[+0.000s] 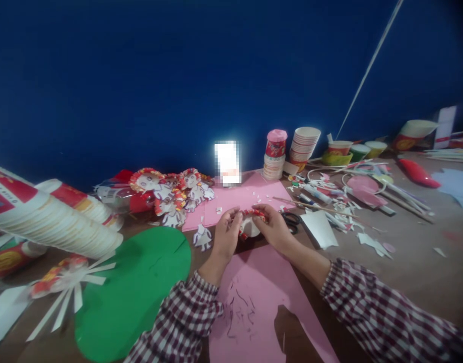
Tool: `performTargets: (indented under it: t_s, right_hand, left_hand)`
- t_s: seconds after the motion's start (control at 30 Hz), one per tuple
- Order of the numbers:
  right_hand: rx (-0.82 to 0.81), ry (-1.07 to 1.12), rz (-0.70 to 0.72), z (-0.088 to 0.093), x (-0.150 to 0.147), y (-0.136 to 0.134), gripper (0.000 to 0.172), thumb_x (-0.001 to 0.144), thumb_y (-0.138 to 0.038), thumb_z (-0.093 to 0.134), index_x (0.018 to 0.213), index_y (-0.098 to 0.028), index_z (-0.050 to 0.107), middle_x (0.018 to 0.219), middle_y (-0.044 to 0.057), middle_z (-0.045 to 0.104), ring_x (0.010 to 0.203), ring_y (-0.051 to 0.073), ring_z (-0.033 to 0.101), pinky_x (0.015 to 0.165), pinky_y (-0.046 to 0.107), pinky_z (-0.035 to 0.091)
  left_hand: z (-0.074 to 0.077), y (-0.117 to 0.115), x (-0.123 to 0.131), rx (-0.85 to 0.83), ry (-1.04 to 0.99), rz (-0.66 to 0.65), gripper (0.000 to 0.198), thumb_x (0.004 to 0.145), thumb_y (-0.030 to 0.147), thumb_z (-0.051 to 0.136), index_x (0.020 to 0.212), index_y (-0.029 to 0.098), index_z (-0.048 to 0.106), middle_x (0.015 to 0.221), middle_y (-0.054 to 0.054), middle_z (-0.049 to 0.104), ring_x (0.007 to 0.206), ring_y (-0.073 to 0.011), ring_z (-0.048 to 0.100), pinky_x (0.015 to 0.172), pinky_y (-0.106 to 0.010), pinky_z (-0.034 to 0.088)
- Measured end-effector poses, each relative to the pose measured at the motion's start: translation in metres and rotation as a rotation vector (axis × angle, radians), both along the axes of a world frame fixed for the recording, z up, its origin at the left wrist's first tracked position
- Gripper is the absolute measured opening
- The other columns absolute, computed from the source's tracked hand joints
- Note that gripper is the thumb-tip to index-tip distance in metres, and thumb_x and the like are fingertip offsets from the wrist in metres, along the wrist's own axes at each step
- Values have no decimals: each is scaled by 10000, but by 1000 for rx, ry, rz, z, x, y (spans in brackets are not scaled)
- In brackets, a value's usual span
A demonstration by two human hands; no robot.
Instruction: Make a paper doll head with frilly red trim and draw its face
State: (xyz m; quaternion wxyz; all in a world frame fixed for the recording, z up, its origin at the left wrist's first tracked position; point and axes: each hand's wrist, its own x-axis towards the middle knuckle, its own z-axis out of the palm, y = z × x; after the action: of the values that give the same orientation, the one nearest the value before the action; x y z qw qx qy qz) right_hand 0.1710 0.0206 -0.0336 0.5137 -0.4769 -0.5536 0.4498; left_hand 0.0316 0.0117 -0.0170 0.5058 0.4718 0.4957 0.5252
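Observation:
Between my two hands is a cut paper cup [251, 227] with a pale round base and a curled red and white rim. My left hand [228, 233] grips its left side, thumb on top. On the far right side, the fingers of my right hand [273, 226] are closed on the same rim. A white paper doll-body cutout [202, 238] lies just left of my left hand. Black-handled scissors [290, 221] rest beyond my right wrist. Below my hands lies a pink sheet [254, 282] with dark marks and a cut-out hole.
Finished paper dolls [171, 194] are heaped at the left back. Stacked paper cups [65, 227] lean at left beside a green paper shape [140, 282]. More cups [306, 143] stand at the back. Pens and scraps [322, 194] litter the right, near a red balloon [418, 173].

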Motion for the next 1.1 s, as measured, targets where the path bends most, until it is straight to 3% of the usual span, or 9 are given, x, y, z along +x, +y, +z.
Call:
performTargets:
  t_s: [0.17, 0.47, 0.67, 0.97, 1.1]
  right_hand:
    - [14, -10, 6, 3, 1, -1, 302, 754, -256, 561, 1046, -183, 532, 889, 48, 658, 759, 169, 611, 681, 292, 490]
    - [-39, 55, 28, 3, -1, 0, 311, 742, -267, 575, 1040, -195, 521, 916, 54, 663, 754, 169, 625, 641, 280, 498]
    - [-92, 45, 1, 6, 0, -1, 317, 729, -260, 583, 1033, -181, 536, 895, 52, 663, 729, 165, 615, 637, 282, 487]
    - [-72, 108, 7, 2, 1, 1, 327, 720, -285, 608, 1020, -181, 529, 901, 61, 664, 748, 181, 621, 667, 302, 495]
    - [-46, 115, -32, 0, 1, 2, 342, 733, -310, 602, 1039, -178, 526, 904, 59, 665, 749, 176, 624, 671, 297, 502]
  left_hand:
    - [-8, 4, -1, 1, 8, 26, 421, 758, 396, 633, 1084, 134, 583, 968, -91, 652, 748, -126, 600, 614, -212, 471]
    - [-16, 6, -2, 53, 2, 32, 341, 749, 317, 630, 1042, 144, 604, 925, -76, 662, 769, -128, 617, 672, -233, 484]
    - [-12, 6, -1, -27, -66, 22, 348, 756, 320, 620, 1051, 139, 589, 752, -12, 616, 535, -58, 517, 499, -176, 417]
    - [-1, 3, -2, -51, -47, -29, 469, 771, 439, 606, 1109, 118, 552, 767, -27, 596, 550, -62, 502, 507, -187, 430]
    - [-4, 3, -2, -34, -6, -49, 503, 740, 411, 653, 1149, 141, 541, 937, -77, 624, 724, -112, 580, 647, -230, 488]
